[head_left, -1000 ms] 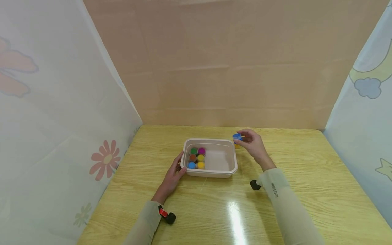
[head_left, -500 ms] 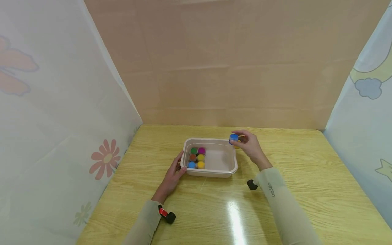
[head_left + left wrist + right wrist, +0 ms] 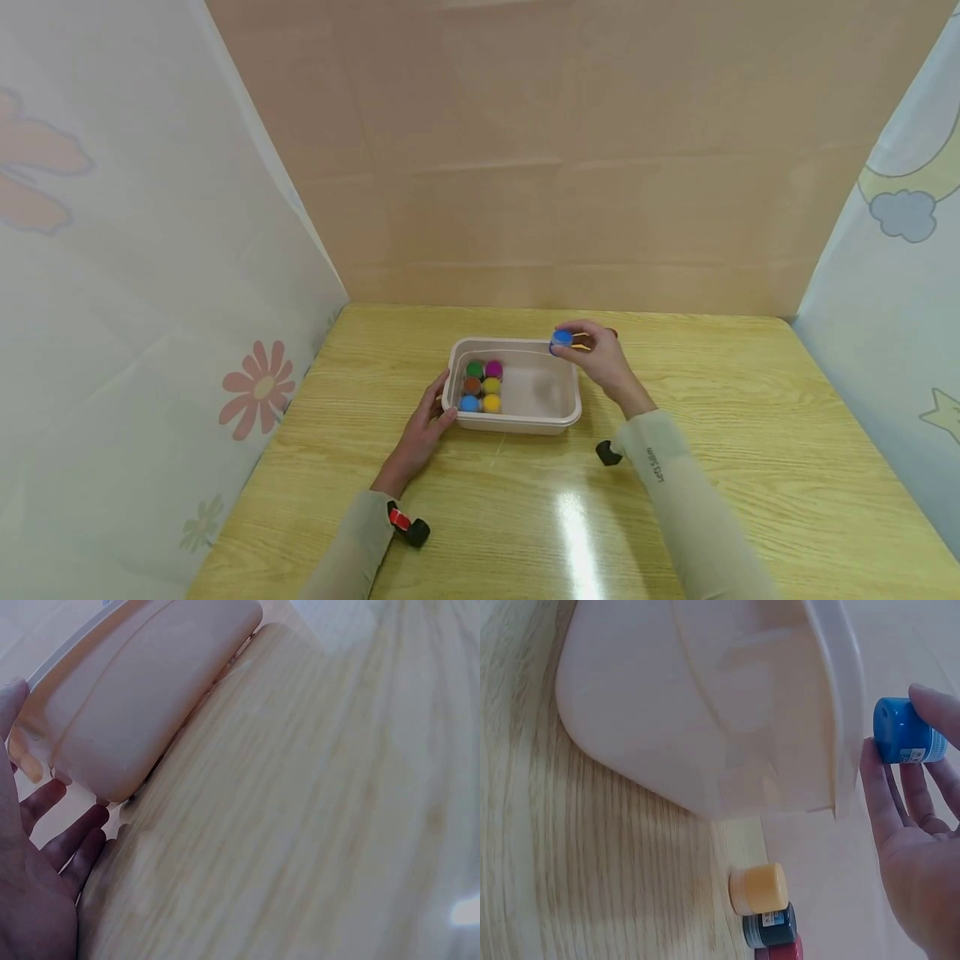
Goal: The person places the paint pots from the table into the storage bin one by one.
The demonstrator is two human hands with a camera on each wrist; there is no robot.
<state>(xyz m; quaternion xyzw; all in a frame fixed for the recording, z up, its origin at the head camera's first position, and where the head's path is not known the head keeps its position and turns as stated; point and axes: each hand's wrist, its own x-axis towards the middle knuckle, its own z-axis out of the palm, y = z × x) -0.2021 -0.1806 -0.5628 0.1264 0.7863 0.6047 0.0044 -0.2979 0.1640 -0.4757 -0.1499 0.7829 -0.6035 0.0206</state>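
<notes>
A small blue paint jar (image 3: 561, 339) is pinched between the thumb and fingers of my right hand (image 3: 606, 362), above the back right corner of a pale pink plastic box (image 3: 517, 419). In the right wrist view the jar (image 3: 904, 733) shows a printed label and sits beyond the box rim. My left hand (image 3: 420, 437) grips the box at its front left corner, thumb at the rim and fingers along the side. Inside the box, several jars stand grouped at the left, among them a green jar (image 3: 475, 370), a purple jar (image 3: 493, 369) and a brown jar (image 3: 472, 387).
Beside the box in the right wrist view, an orange jar (image 3: 759, 889), a dark jar (image 3: 772, 926) and a red jar (image 3: 786, 951) stand in a row on the wooden table (image 3: 495, 517). A brown paper backdrop (image 3: 562, 167) rises behind the table.
My right hand has carried the blue jar leftward, from beside the box to over its back right corner. The left hand and the box have stayed in place.
</notes>
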